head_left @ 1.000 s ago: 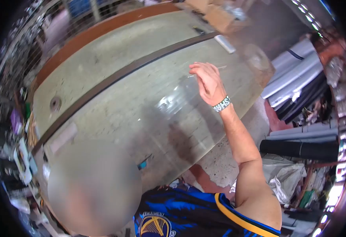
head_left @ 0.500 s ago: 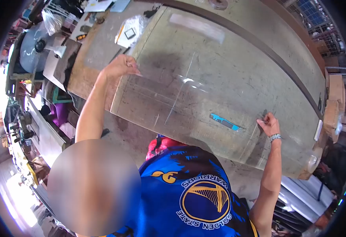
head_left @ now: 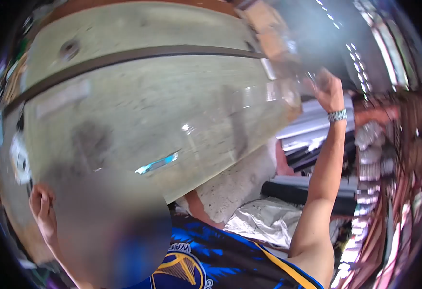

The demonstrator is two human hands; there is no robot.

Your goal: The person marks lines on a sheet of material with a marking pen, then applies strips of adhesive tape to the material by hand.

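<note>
A large clear sheet [head_left: 211, 120] with a blue tape strip [head_left: 158, 164] hangs over a big grey worktable [head_left: 138, 24]. My right hand [head_left: 327, 89], with a watch on the wrist, is raised at the upper right and closed on the sheet's right corner. Low at the left, my left hand [head_left: 42, 209] curls its fingers around the sheet's left edge. The sheet glints with reflections and stretches between both hands. My blue jersey [head_left: 206, 255] fills the bottom of the view.
A dark strip [head_left: 124, 55] runs across the table, with a round object [head_left: 69, 48] beyond it. Cardboard boxes [head_left: 264, 21] stand at the table's far right end. Grey rolls [head_left: 307, 127], a black roll [head_left: 293, 191] and crumpled silver sheeting [head_left: 264, 219] lie on the floor to the right.
The view has swung round. My right hand has gone from the sheet's near edge up to the upper right, and my left hand has dropped from upper left to lower left.
</note>
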